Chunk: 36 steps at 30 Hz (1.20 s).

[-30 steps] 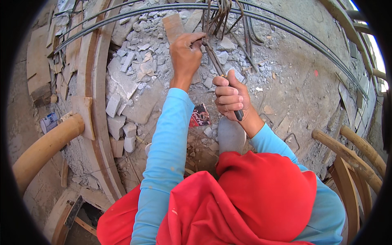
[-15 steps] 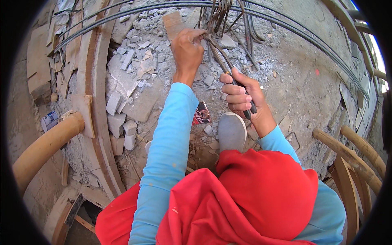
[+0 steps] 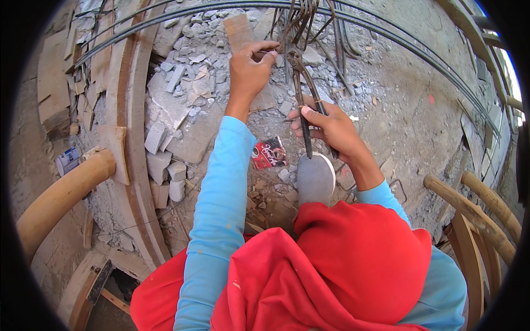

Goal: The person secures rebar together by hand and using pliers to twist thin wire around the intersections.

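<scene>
My right hand (image 3: 335, 128) is wrapped loosely around the handles of dark long-handled pincers (image 3: 296, 83). The handles are spread apart, and the jaws point up toward a bundle of bent rebar stirrups (image 3: 302, 19). My left hand (image 3: 249, 73) hovers just left of the jaws, thumb and forefinger drawn together beside the stirrups' lower ends. Whatever lies between those fingertips is too thin to name. Long steel bars (image 3: 204, 7) run across the top, passing the stirrups.
Broken concrete rubble (image 3: 201, 66) covers the ground ahead. A long wooden plank (image 3: 124, 99) and bamboo pole (image 3: 69, 190) stand at left; more bamboo poles (image 3: 469, 207) are at right. A red packet (image 3: 269, 153) lies beside my grey shoe (image 3: 316, 179).
The pincers' handles have spread and the tool has swung more upright, its jaws away from my left fingers. My right hand has loosened its grip. My left fingers have parted slightly.
</scene>
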{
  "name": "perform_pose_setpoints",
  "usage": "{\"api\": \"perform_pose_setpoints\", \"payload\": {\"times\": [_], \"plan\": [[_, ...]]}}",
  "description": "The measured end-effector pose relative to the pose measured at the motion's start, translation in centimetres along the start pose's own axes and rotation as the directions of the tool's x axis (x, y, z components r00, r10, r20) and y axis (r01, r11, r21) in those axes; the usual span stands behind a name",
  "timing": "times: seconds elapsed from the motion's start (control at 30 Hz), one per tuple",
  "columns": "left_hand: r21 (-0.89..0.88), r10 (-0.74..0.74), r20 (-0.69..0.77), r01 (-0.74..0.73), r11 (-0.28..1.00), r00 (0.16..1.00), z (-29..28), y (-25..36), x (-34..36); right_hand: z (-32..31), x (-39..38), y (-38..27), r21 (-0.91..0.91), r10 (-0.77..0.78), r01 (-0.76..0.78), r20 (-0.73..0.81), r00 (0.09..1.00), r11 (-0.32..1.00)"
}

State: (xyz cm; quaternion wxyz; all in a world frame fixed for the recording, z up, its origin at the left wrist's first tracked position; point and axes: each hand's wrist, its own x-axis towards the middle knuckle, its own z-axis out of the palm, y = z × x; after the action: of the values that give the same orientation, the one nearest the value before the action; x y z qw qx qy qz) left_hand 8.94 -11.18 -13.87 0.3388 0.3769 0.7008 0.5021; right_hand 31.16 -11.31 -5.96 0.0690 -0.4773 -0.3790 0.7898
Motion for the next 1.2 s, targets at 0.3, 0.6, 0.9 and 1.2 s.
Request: {"api": "perform_pose_setpoints", "payload": {"times": [0.3, 0.6, 0.9, 1.2], "plan": [[-0.16, -0.115, 0.041, 0.12, 0.98, 0.993, -0.3, 1.5, -1.2, 0.1, 0.4, 1.0, -0.166, -0.053, 0.04, -0.072, 0.996, 0.985], [0.121, 0.122, -0.161, -0.103, 0.987, 0.979, 0.9, 2.3, -2.1, -0.7, 0.8, 0.4, -0.248, -0.025, 0.02, -0.019, 0.999, 0.969], [0.256, 0.27, -0.212, -0.214, 0.943, 0.939, 1.2, 2.4, -2.1, -0.6, 0.2, -0.6, -0.646, -0.357, 0.246, -0.045, 0.933, 0.723], [0.213, 0.174, -0.25, -0.121, 0.969, 0.953, 1.7, 3.0, -2.1, -1.2, 0.7, -0.5, -0.588, -0.311, 0.239, -0.023, 0.95, 0.773]]}}
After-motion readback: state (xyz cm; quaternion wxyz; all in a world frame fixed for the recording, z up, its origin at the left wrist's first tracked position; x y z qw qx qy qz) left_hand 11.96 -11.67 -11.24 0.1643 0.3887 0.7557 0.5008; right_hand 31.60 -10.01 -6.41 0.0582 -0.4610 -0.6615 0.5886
